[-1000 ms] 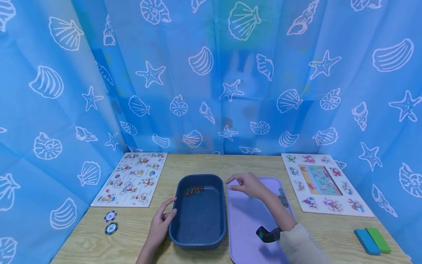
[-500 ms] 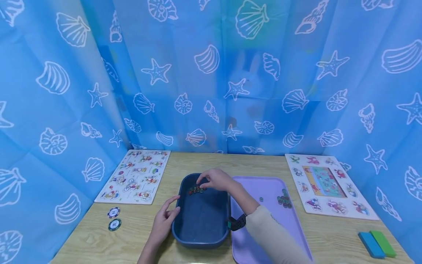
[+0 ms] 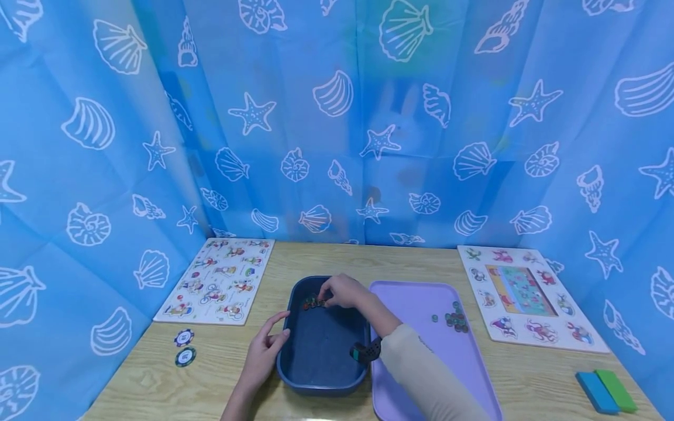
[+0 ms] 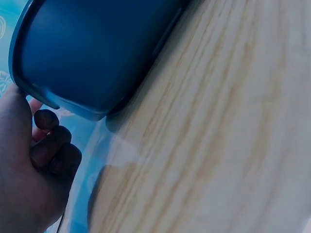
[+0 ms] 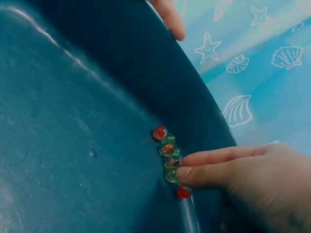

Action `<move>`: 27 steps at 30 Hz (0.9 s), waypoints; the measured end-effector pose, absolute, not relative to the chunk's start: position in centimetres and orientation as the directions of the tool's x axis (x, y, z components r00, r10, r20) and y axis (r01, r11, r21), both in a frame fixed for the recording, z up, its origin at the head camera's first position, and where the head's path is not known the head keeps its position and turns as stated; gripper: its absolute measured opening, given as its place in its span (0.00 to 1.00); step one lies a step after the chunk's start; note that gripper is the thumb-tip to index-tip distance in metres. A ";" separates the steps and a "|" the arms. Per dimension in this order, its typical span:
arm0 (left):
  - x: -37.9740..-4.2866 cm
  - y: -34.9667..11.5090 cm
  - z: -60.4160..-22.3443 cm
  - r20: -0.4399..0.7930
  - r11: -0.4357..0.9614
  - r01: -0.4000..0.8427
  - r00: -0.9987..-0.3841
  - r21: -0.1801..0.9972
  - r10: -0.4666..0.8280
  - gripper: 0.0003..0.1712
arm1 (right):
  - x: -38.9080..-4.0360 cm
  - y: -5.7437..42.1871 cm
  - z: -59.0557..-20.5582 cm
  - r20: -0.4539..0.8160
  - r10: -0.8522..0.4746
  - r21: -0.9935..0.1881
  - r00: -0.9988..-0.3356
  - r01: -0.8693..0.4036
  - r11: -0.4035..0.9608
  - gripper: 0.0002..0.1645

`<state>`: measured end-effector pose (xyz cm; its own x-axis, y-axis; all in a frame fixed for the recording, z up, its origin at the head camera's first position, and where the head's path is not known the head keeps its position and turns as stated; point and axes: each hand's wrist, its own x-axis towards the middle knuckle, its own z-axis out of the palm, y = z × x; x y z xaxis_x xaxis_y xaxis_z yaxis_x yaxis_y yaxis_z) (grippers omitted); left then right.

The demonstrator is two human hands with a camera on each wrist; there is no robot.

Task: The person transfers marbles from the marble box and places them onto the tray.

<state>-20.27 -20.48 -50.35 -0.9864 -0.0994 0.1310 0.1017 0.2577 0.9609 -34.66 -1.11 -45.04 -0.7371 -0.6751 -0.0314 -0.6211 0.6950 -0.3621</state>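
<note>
Several red and green glass marbles [image 3: 307, 305] lie in a cluster near the far end of a dark blue tub [image 3: 321, 351]. Reaching into it, my right hand [image 3: 344, 290] has thumb and index finger together at the marbles. In the right wrist view a green marble [image 5: 172, 174] sits at the thumb tip of that right hand [image 5: 252, 177], pinched against the index finger and partly hidden. At the tub's left side, my left hand [image 3: 263, 351] touches the rim with thumb and index fingertips. The left wrist view shows that left hand's [image 4: 41, 160] other fingers bent beside the tub.
Right of the tub lies a purple tray [image 3: 405, 298] with several marbles [image 3: 456, 320] on it. Picture boards [image 3: 216, 280] [image 3: 526, 298] lie on both sides. Two poker chips [image 3: 185, 356] are at left, blue and green blocks [image 3: 605, 390] at right. A shell-print curtain [image 3: 295, 222] stands behind.
My right hand has moved left from over the tray into the tub, down to the marbles. A lone marble on the tray has shifted right. My left hand stays at the rim.
</note>
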 end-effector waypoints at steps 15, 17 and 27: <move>-19.0 -19.8 -47.9 0.108 0.260 0.087 -0.992 0.962 -0.068 0.22 | -34.5 -1.1 -45.7 -0.077 -0.666 -0.287 -0.742 -0.623 0.727 0.05; -18.9 -19.8 -48.0 0.103 0.261 0.082 -0.992 0.962 -0.069 0.22 | -34.3 -0.9 -45.6 -0.042 -0.683 -0.314 -0.729 -0.640 0.702 0.05; -19.0 -19.8 -47.9 0.096 0.252 0.072 -0.992 0.965 -0.084 0.21 | -31.9 3.2 -42.2 0.188 -0.656 -0.575 -0.731 -0.623 0.530 0.10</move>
